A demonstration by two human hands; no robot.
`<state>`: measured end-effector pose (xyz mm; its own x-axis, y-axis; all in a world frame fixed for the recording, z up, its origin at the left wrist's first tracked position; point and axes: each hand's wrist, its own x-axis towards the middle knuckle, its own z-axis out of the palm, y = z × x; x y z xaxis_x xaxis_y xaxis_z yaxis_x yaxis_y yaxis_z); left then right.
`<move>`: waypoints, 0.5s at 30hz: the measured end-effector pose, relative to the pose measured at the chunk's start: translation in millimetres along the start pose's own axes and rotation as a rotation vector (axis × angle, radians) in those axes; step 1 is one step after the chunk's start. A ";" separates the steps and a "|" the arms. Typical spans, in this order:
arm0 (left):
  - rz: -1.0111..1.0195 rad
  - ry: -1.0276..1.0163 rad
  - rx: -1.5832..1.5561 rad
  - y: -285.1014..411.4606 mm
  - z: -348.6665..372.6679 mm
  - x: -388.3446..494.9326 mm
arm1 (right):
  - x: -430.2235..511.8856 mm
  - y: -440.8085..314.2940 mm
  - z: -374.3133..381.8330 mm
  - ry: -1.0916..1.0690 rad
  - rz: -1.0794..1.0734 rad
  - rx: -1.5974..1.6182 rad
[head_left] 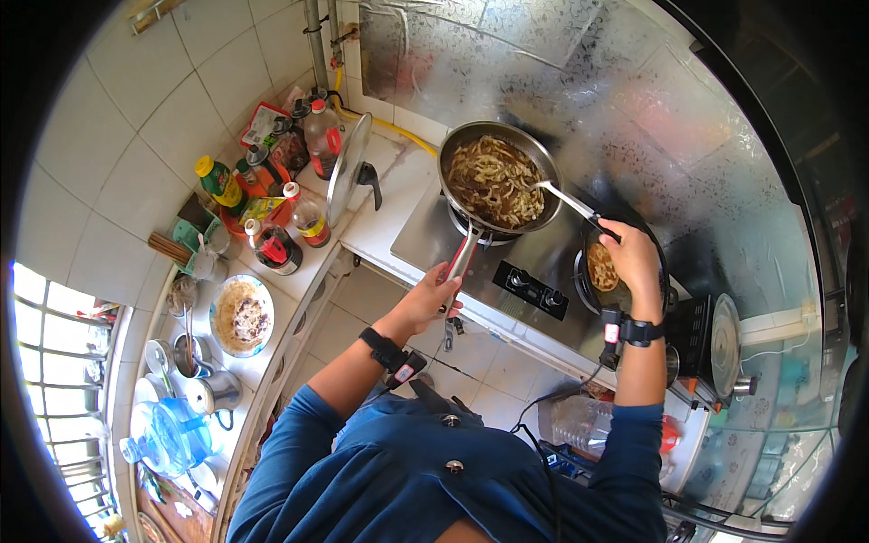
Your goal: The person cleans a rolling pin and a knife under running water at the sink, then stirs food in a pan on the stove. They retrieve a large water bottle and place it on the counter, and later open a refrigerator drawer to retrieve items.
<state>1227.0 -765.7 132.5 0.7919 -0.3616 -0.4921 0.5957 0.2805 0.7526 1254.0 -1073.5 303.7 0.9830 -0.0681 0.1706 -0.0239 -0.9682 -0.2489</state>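
Note:
A steel frying pan (552, 159) rests over the left burner of the gas stove (424, 237). Sliced food (495, 170) lies in brown sauce inside it. My left hand (429, 298) grips the pan's red and silver handle (464, 256). In my right hand (633, 254) is the black grip of a metal spatula (570, 198); its head dips into the food at the pan's right side, partly hidden. Below my right hand, a second, dark pan (628, 216) on the right burner contains a browned flat cake (601, 267). My right hand and wrist cover part of that pan.
A glass lid (349, 170) stands on edge left of the pan. Sauce bottles (273, 248) crowd the left counter, with a patterned bowl (242, 316) and a blue water jug (170, 436) nearer me. A black appliance (689, 332) stands right of the stove. A cable (543, 400) hangs from my right wrist.

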 end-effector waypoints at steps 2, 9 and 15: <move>0.007 0.009 0.082 -1.4 0.0 -3.2 | -9.7 -0.7 -16.4 -0.027 -0.066 -0.118; 0.028 -0.098 0.288 3.4 3.4 -8.0 | 5.7 10.5 30.7 -0.100 0.035 -0.047; 0.024 -0.091 0.205 -6.5 19.2 -12.5 | 27.4 31.0 63.6 0.015 0.061 0.300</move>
<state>1210.6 -780.1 142.1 0.7849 -0.4381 -0.4382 0.5296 0.1072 0.8415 1291.8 -1090.1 240.1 0.9785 -0.1295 0.1607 -0.0253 -0.8479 -0.5295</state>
